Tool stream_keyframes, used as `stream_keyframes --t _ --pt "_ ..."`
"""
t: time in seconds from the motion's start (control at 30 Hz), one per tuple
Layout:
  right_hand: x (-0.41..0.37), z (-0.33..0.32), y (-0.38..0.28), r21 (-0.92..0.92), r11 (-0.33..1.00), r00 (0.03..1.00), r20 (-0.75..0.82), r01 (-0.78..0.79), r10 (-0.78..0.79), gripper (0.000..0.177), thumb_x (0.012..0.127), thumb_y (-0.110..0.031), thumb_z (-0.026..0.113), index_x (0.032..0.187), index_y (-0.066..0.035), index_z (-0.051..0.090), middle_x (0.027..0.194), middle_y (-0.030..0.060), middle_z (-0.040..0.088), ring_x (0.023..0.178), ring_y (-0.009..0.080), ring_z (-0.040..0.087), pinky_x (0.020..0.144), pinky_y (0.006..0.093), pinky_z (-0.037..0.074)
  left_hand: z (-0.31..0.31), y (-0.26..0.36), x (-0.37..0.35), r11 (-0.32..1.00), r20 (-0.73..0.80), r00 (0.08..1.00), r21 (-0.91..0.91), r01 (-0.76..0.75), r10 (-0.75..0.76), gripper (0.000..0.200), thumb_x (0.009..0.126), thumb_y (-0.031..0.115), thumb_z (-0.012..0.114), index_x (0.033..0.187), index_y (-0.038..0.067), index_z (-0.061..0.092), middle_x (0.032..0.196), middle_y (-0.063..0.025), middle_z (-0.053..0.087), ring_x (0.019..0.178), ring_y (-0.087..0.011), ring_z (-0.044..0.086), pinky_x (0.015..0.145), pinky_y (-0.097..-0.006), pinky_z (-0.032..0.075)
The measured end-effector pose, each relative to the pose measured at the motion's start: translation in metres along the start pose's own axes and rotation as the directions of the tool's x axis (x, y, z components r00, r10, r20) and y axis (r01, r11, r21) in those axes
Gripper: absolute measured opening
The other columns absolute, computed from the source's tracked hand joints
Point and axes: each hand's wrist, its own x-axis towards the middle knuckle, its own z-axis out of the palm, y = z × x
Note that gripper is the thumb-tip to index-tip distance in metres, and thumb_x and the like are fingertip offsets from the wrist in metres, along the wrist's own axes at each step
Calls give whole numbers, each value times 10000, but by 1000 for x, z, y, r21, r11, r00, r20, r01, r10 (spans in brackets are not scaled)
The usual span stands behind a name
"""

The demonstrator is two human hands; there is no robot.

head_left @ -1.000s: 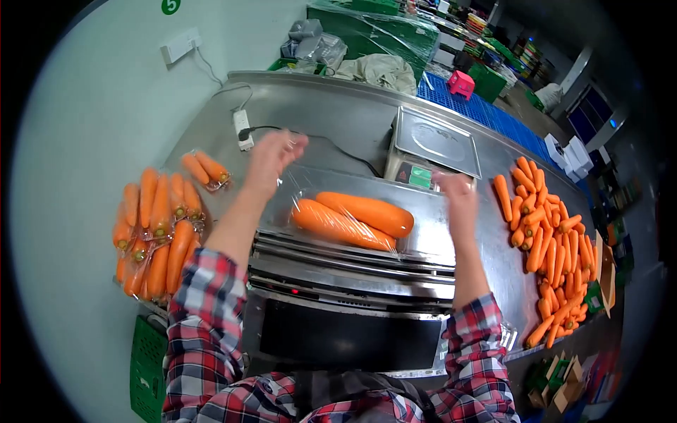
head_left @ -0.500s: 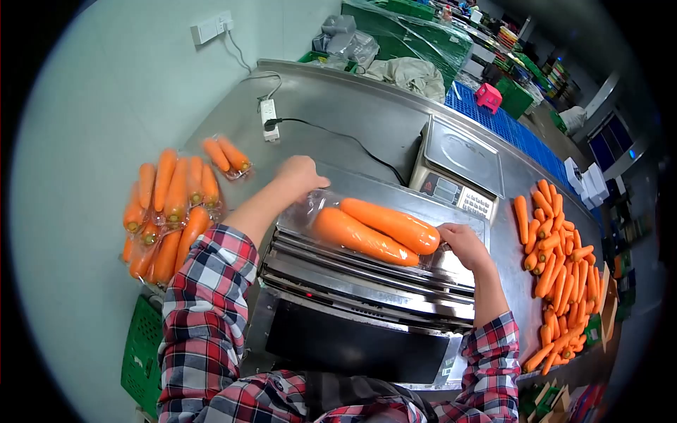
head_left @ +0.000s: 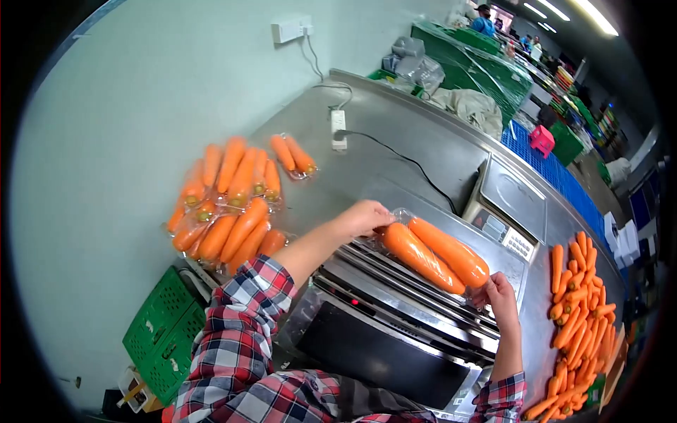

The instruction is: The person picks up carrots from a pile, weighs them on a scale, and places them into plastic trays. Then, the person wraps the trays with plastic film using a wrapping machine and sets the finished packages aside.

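Observation:
Two large carrots in clear film [head_left: 436,254] lie on top of a steel wrapping machine [head_left: 395,310]. My left hand [head_left: 367,217] grips the pack's left end, fingers closed on the film. At the right end, my right hand [head_left: 499,290] pinches the film under the carrot tips. Both forearms wear a red plaid shirt.
Wrapped carrot packs [head_left: 229,201] are piled at the left on the steel table [head_left: 416,134]. A digital scale [head_left: 509,208] stands behind the machine, with a power strip [head_left: 339,129] and cable. Loose carrots [head_left: 582,317] lie at the right. A green crate [head_left: 163,331] sits lower left.
My hands came down from stretching the film above the carrots and now close on both ends of the pack. The view has swung to the left.

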Motion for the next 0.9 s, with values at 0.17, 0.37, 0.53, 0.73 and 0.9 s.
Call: stream_keyframes --t 0.17,0.37,0.53,0.73,0.9 --pt "-11 17 2 -62 996 972 -222 63 -75 197 950 -168 452 813 -27 466 613 78 572 353 85 426 324 211 330 25 -16 -23 803 -239 871 542 -247 429 166 878 158 493 887 4 555 784 -215 592 754 -388 574 679 -423 454" --pt "-108 35 -17 -24 999 975 -221 -43 37 211 950 -176 438 795 -34 466 569 87 567 317 86 399 298 197 299 34 -1 -127 898 -265 897 365 -245 353 156 906 193 476 911 37 479 756 -225 566 748 -426 549 639 -460 426" --pt "-166 58 15 -71 929 930 -88 -363 357 226 928 -182 492 788 -6 520 576 88 575 355 103 481 321 212 360 43 -57 -197 932 -230 962 359 -54 144 198 932 218 463 904 28 512 742 -197 569 696 -367 580 607 -399 452" --pt "-181 70 56 -95 947 939 -196 -307 284 188 913 -146 544 792 -4 524 560 37 534 408 87 509 356 217 374 44 -102 -209 936 -196 978 353 0 74 204 928 178 467 833 7 524 676 -53 586 563 -124 571 531 -256 474" --pt "-190 69 71 -241 956 962 -252 -167 104 188 918 -155 552 794 -18 519 556 8 480 457 58 443 416 219 363 38 -103 -210 854 23 928 -384 351 -371 232 938 202 453 831 6 520 754 -81 594 645 -166 576 585 -291 483"
